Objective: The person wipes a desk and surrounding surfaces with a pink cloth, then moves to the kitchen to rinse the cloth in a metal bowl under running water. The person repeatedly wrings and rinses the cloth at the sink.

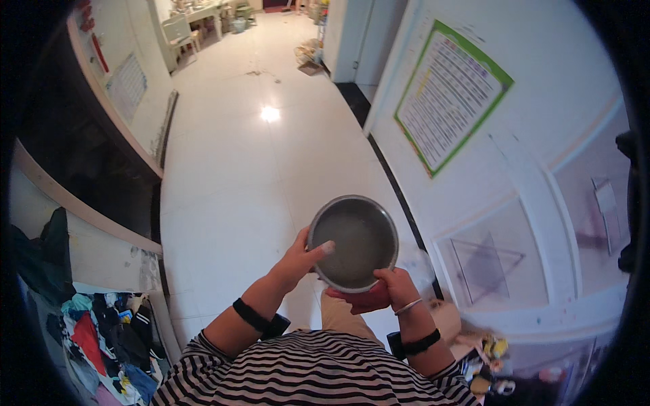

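A round grey metal pot, seen from above, is held in front of my body over the tiled floor. My left hand grips its left side, with the thumb over the rim. At the lower right, my right hand holds the rim with the thumb on top. A red cloth lies between that hand and the pot's outer side. The inside looks dull grey; whether it holds a liquid I cannot tell.
White floor tiles run ahead between two walls. Clothes are heaped at the lower left. A cardboard box and small items stand at the lower right. Farther off are a white chair, a table and a bag by the right wall.
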`<state>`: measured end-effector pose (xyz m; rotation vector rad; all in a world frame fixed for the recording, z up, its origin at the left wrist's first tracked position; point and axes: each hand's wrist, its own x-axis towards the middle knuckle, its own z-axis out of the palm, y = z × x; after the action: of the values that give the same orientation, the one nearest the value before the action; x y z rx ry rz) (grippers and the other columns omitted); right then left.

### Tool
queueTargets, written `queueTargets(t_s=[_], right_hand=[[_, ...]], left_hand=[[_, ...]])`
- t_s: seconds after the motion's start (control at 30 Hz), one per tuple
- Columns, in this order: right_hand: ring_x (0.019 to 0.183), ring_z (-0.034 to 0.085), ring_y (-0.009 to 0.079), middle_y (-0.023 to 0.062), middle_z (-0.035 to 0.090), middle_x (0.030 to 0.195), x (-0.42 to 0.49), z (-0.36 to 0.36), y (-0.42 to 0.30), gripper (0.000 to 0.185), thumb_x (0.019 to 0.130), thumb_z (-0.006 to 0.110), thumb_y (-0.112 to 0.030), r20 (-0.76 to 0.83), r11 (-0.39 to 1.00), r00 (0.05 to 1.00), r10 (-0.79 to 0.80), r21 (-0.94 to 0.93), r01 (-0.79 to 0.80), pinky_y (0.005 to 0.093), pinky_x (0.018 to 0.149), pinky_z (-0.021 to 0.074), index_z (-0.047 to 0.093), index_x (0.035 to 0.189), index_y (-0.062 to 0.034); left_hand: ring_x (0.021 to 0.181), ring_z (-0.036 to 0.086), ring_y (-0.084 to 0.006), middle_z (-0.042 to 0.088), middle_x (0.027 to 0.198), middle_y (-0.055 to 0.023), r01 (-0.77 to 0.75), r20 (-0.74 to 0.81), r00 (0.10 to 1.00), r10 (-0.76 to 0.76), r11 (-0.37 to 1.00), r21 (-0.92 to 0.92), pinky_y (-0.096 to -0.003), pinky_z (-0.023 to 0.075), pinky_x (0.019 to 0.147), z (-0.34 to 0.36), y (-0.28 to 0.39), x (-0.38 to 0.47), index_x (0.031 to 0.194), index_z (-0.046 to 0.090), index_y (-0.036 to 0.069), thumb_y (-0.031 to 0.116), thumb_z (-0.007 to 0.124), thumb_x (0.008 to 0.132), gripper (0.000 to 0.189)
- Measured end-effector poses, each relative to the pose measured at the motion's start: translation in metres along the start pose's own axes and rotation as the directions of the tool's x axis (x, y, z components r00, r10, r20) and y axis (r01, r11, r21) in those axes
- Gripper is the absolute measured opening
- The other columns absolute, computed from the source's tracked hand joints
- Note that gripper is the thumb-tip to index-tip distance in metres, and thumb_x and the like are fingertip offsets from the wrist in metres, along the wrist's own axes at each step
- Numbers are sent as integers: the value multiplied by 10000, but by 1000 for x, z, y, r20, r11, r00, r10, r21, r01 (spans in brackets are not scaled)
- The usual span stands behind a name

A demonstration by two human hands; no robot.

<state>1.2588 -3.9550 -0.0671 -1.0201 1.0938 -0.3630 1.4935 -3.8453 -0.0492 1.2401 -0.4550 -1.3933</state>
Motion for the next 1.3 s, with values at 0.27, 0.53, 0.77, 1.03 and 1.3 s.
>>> queueTargets(t_s=[0.27,0.53,0.77,1.03,1.3], right_hand=[[750,736,291,167,695,935,150,71,-151,524,981,576,-407,481,957,828,288,-178,-230,419,492,613,515,1205,62],[648,676,176,127,707,930,299,93,-295,370,996,554,-333,587,1000,810,-6,-2,9,290,438,556,552,1215,-34],[681,665,170,77,641,947,421,165,-369,373,986,578,-292,565,987,810,-157,102,120,310,482,599,576,1255,-33],[866,658,164,98,660,1030,545,222,-480,347,994,564,-242,308,979,929,-205,48,200,295,735,579,600,1217,21],[975,644,218,126,669,1051,693,191,-554,382,1000,529,-274,8,913,949,-316,274,302,361,908,519,604,1210,36]], left_hand=[[1203,554,-313,531,1324,-188,-209,-241,960,145,941,-266,-437,491,1022,-76,76,75,1400,393,-27,22,593,735,696],[1095,627,-337,569,1283,-221,-236,-412,910,39,867,-439,-450,532,965,-145,149,167,1314,452,-103,64,559,790,561],[1125,618,-324,569,1289,-220,-300,-456,882,118,887,-351,-443,530,977,-227,217,273,1331,442,-104,32,558,746,612],[1149,596,-280,568,1288,-181,-248,-301,943,143,905,-345,-382,512,983,-304,342,426,1364,435,-56,-5,569,716,664],[1124,604,-259,583,1262,-176,-206,-163,975,153,895,-396,-366,517,947,-360,454,598,1349,453,-55,29,572,743,623]])
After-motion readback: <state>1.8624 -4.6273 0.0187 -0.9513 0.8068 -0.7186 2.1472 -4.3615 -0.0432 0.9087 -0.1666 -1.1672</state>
